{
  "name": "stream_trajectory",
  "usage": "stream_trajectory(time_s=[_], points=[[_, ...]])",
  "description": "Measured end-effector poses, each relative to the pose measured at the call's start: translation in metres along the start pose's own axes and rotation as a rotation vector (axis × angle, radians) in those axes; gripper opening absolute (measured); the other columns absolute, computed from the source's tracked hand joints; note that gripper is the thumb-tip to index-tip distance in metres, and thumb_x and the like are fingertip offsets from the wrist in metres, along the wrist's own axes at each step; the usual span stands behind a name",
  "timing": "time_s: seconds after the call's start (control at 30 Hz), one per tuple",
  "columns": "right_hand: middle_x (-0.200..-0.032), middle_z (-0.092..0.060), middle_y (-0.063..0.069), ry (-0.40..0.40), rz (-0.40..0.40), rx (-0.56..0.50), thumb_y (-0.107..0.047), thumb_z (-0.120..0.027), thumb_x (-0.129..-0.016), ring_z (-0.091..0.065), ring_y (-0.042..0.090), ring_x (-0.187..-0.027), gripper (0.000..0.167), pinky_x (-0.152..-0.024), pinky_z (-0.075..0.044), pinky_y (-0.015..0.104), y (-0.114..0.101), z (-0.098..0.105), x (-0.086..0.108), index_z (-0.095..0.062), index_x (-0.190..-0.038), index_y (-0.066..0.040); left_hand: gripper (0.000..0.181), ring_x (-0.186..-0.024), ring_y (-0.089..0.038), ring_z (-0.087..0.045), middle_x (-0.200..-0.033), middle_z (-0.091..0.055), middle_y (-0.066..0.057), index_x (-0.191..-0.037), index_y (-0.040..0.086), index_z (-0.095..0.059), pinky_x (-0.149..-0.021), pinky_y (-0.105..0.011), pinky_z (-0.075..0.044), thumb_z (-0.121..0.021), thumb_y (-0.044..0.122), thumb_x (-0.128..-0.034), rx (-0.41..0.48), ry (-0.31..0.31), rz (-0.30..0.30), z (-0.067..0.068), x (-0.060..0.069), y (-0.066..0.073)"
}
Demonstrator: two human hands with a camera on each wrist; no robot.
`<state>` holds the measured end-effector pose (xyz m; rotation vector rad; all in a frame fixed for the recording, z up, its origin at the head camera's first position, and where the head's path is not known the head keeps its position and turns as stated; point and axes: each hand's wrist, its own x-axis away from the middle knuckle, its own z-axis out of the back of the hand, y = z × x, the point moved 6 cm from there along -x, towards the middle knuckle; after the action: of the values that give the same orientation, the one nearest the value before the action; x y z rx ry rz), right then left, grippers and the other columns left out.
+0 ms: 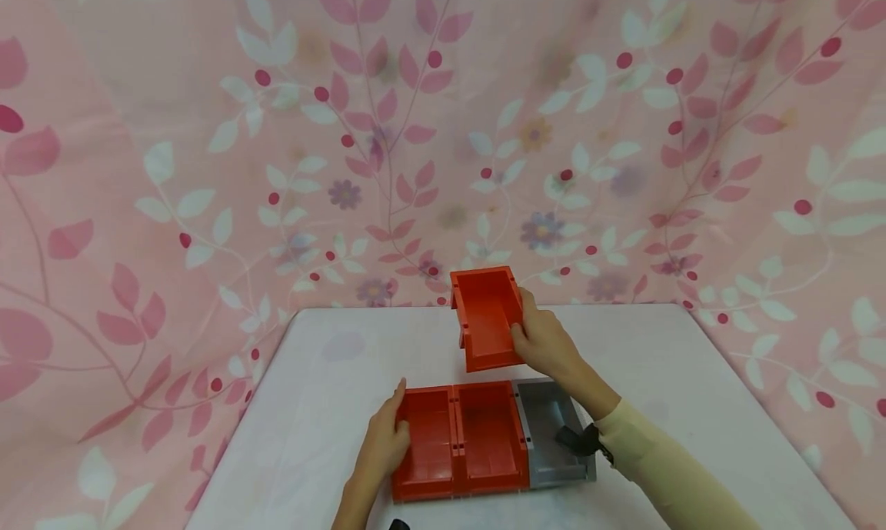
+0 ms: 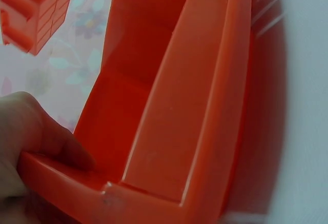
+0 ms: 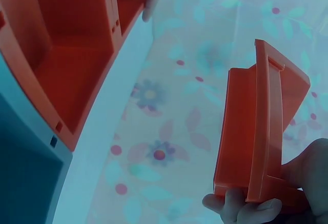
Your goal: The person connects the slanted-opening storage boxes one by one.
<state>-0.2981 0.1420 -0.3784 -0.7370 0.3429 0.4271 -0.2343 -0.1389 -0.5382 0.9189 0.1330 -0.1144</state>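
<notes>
My right hand (image 1: pixel 547 341) grips a red plastic bin (image 1: pixel 487 315) by its right wall and holds it raised above the table, behind the row of bins. Its thumb and fingers show around the wall in the right wrist view, where the raised bin (image 3: pixel 246 131) is tilted. On the table a left red bin (image 1: pixel 425 438), a middle red bin (image 1: pixel 490 438) and a grey bin (image 1: pixel 550 415) stand side by side, touching. My left hand (image 1: pixel 384 434) pinches the left wall of the left red bin, its thumb inside, as the left wrist view shows.
A white-covered table (image 1: pixel 332 368) lies under the bins. Behind and beside it hangs a pink floral cloth (image 1: pixel 415 168). A black wrist camera (image 1: pixel 584 441) on the right wrist covers part of the grey bin.
</notes>
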Motion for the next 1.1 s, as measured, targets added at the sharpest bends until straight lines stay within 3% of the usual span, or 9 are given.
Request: stream_trajectory(time_s=[0.3, 0.57, 0.87, 1.1], points=[[-0.094, -0.071, 0.021, -0.004, -0.032, -0.007, 0.003, -0.059, -0.094, -0.069, 0.026, -0.069, 0.059, -0.063, -0.062, 0.046, 0.012, 0.022, 0.023, -0.036, -0.148, 0.009, 0.069, -0.142, -0.041, -0.043, -0.155, -0.046, -0.023, -0.161, 0.004, -0.035, -0.112, -0.058, -0.036, -0.05, -0.007, -0.0951, 0.017, -0.01, -0.001, 0.001, -0.001, 0.0], [-0.098, -0.07, 0.026, 0.03, -0.038, 0.006, 0.005, -0.06, -0.093, -0.069, 0.031, -0.072, 0.059, -0.062, -0.062, 0.048, 0.02, 0.04, 0.042, -0.036, -0.147, 0.01, 0.07, -0.142, -0.043, -0.042, -0.155, -0.045, -0.023, -0.161, 0.002, -0.035, -0.111, -0.06, -0.037, -0.05, -0.01, -0.0941, 0.034, -0.004, -0.008, 0.0, 0.0, 0.002], [-0.109, -0.068, 0.031, 0.044, -0.128, -0.004, 0.004, -0.06, -0.094, -0.07, 0.039, -0.083, 0.059, -0.067, -0.062, 0.053, 0.031, 0.06, 0.068, -0.036, -0.147, 0.011, 0.069, -0.143, -0.04, -0.042, -0.156, -0.045, -0.02, -0.162, 0.004, -0.034, -0.112, -0.058, -0.036, -0.05, -0.007, -0.0956, 0.04, 0.0, 0.0, -0.002, -0.002, 0.0], [-0.107, -0.068, 0.029, 0.054, -0.151, 0.016, 0.005, -0.061, -0.093, -0.069, 0.036, -0.08, 0.058, -0.066, -0.062, 0.052, 0.042, 0.07, 0.087, -0.038, -0.147, 0.009, 0.069, -0.143, -0.039, -0.042, -0.157, -0.045, -0.019, -0.162, 0.005, -0.034, -0.112, -0.058, -0.036, -0.05, -0.007, -0.0959, 0.046, 0.001, 0.012, -0.002, -0.001, -0.002]])
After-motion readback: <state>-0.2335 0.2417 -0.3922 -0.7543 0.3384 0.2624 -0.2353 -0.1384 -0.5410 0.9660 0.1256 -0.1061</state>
